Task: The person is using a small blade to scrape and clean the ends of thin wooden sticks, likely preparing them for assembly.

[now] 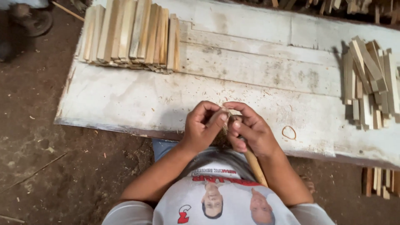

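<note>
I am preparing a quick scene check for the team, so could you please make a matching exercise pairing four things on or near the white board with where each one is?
Things:
1. neat stack of wood strips
2. loose pile of wood strips
3. rubber band
4. wooden handle

Places:
A. lying flat on the white board, just right of the hands
B. far left of the board
C. sticking out below the right hand, towards the person's chest
D. right edge of the board

Pairs: 1-B, 2-D, 3-A, 4-C
</note>
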